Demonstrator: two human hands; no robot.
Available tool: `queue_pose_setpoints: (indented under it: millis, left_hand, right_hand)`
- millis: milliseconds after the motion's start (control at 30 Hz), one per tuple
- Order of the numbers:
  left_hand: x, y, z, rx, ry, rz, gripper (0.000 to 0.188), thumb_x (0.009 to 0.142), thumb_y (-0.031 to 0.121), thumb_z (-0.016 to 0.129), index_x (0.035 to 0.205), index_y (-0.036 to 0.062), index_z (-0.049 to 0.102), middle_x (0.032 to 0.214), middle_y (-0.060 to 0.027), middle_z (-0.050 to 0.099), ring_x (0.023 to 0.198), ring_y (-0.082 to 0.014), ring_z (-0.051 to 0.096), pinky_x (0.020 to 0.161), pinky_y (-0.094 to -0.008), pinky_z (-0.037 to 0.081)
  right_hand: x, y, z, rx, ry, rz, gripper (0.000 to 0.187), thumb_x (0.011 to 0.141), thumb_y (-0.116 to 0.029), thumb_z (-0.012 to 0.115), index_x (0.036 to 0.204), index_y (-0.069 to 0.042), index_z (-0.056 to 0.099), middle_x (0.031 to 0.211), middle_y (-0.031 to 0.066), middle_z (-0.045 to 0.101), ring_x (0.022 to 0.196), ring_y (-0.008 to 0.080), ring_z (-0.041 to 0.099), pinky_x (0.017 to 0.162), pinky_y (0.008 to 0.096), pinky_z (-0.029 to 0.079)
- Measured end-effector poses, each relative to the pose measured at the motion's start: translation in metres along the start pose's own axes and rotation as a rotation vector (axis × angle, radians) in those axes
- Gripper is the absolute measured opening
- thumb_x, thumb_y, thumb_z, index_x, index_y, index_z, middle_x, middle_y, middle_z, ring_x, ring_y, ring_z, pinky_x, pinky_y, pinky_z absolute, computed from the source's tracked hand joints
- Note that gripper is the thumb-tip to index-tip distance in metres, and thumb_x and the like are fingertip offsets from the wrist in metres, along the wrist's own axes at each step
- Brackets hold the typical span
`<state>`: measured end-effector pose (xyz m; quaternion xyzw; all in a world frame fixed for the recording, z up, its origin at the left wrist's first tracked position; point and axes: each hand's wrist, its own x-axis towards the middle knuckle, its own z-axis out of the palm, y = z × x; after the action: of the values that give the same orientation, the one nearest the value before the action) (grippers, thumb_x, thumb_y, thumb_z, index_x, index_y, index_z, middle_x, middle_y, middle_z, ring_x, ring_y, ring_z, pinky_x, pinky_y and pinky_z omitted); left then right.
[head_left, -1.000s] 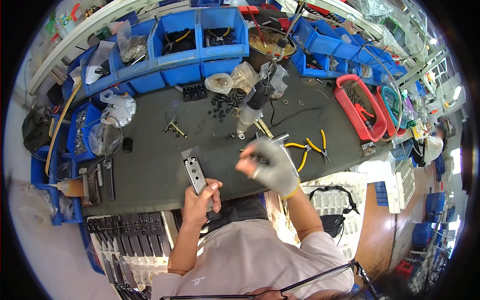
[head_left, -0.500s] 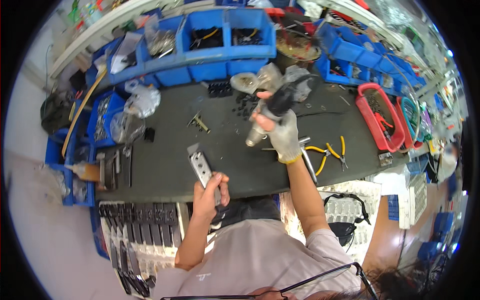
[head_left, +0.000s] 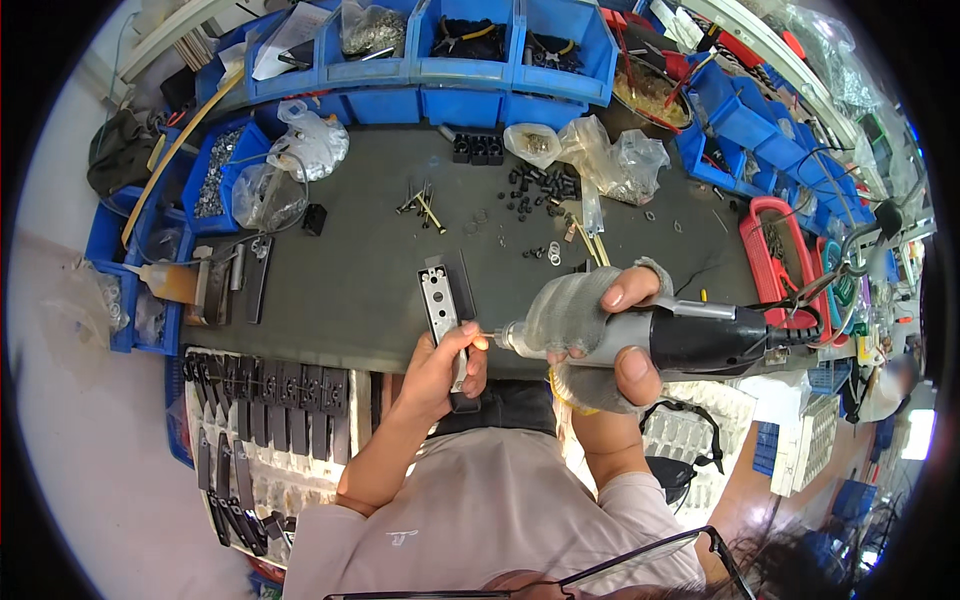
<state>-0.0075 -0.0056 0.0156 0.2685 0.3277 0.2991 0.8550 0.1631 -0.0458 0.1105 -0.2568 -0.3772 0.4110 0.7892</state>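
Observation:
My left hand [head_left: 440, 372] grips a narrow silver metal piece with round holes [head_left: 439, 303] at its lower end, and a dark flat strip [head_left: 460, 283] lies along its right side. In my right hand [head_left: 590, 325], which wears a grey glove with bare fingertips, is a black and silver electric screwdriver [head_left: 705, 338]. The tool lies almost level, its thin bit pointing left toward my left thumb and fingers. Whether the bit touches a screw or the metal piece is too small to make out. A cable runs off the screwdriver's back end to the right.
Small black parts [head_left: 540, 188] and plastic bags [head_left: 635, 165] lie on the dark mat. Long screws [head_left: 428, 208] sit left of them. Blue bins [head_left: 465, 75] line the back; a red basket [head_left: 760, 265] stands right. Black finished-looking strips [head_left: 290, 425] rest on a tray at lower left.
My right hand has brought the screwdriver down and turned it level, bit toward my left hand. The yellow-handled pliers are now hidden. The view has shifted, and the left hand still holds the metal piece.

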Motion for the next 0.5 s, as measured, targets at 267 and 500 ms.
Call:
queue_pose_setpoints:
  millis: [267,500]
  left_hand:
    - [0.0033,0.0023,0.0016,0.023,-0.014,-0.003,0.030,0.103,0.028,0.055,0.083,0.0049,0.056,0.056,-0.0031,0.049,0.040,-0.0132,0.044,0.039,-0.0292,0.036]
    - [0.0074,-0.0004,0.0036,0.084,0.011,0.018,0.032,0.102,0.029,0.056,0.082,0.0045,0.056,0.053,-0.0049,0.051,0.038,-0.0155,0.047,0.038,-0.0301,0.038]
  right_hand:
    - [0.0031,-0.0001,-0.0005,0.047,-0.031,0.004,0.045,0.079,-0.032,0.073,0.107,-0.005,0.050,0.067,0.0077,0.056,0.057,0.0211,0.057,0.054,0.0364,0.049]
    - [-0.0031,0.0015,0.0036,-0.027,0.016,-0.048,0.046,0.079,-0.037,0.075,0.105,-0.008,0.050,0.067,0.0052,0.055,0.057,0.0199,0.056,0.055,0.0362,0.049]
